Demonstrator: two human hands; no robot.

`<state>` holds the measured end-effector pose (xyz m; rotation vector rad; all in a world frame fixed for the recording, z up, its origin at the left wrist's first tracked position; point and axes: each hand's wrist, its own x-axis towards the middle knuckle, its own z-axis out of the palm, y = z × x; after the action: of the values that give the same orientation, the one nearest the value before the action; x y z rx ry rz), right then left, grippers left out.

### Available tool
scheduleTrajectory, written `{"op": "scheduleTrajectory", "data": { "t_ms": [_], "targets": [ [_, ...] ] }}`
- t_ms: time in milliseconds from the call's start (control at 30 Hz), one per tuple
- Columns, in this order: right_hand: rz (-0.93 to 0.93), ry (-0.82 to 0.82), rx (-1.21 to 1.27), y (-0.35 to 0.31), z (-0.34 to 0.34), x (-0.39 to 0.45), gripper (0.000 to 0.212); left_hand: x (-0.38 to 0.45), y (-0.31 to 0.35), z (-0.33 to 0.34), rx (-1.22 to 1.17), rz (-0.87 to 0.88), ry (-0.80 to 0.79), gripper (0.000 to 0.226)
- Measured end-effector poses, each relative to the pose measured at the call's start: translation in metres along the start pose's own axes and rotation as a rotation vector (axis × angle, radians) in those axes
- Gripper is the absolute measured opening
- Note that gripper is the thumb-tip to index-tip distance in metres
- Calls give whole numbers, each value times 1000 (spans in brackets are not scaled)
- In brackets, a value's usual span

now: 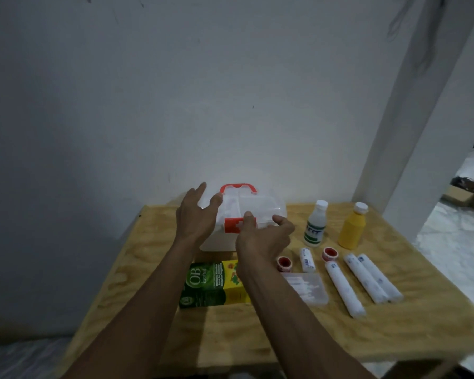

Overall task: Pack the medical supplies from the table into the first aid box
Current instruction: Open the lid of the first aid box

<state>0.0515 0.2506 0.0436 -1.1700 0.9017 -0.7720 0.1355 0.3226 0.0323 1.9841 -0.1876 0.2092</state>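
Observation:
A clear first aid box [257, 207] with a red handle and red front latch [231, 225] stands at the back of the wooden table [230, 332], lid down. My left hand [196, 214] hovers open at the box's left side, fingers spread. My right hand [263, 236] is in front of the box, fingertips at the red latch. To the right lie a white bottle [315, 224], a yellow bottle [352, 227], two red tape rolls [284, 263], a short bandage roll [307, 259], three long white rolls [365, 281] and a clear case of cotton swabs [308, 288]. A green and yellow medicine carton [211, 284] lies under my forearms.
A white wall rises right behind the table. A white pillar [411, 132] stands at the right, with floor and cardboard boxes [465, 196] beyond it. The table's front edge is near my elbows.

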Motion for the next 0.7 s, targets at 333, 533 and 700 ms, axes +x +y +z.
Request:
{"op": "scheduleTrajectory", "data": {
  "t_ms": [333,533,700],
  "targets": [
    [-36,-29,63,12,-3,8,44,0,-3,5,-32,-2,38,55],
    [-190,-86,-41,15,-11,10,25,0,-3,4,-36,12,50,54],
    [-577,-341,-280,10,-37,18,27,0,-4,3,-38,17,29,54]
  ]
}}
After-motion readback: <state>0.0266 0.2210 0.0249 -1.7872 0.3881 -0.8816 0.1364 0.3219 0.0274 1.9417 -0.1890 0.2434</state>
